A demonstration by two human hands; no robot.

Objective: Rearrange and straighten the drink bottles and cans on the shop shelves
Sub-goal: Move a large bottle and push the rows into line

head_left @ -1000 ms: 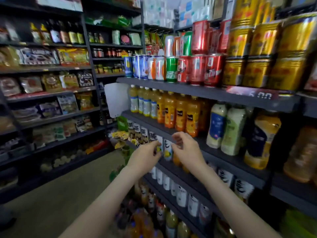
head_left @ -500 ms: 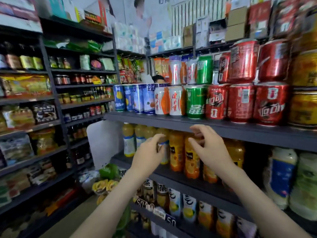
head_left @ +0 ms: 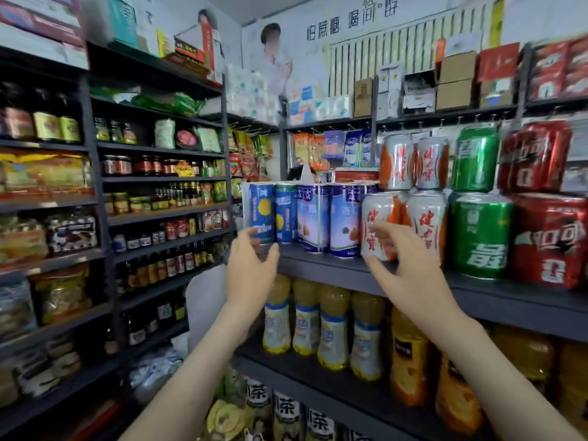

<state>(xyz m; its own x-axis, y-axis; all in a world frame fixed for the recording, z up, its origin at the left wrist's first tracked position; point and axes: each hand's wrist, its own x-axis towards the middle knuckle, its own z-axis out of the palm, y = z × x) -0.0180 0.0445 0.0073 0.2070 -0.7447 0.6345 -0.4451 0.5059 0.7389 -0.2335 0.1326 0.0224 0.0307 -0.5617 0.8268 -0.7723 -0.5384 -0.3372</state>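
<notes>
Reaching for cans (head_left: 313, 218), left hand (head_left: 251, 270), right hand (head_left: 410, 272) raised

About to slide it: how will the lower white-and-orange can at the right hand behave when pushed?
The white-and-orange can looks smooth and rigid, so it probably slides easily on the shelf. A second can stands stacked on it; a quick push may topple that one.
</notes>
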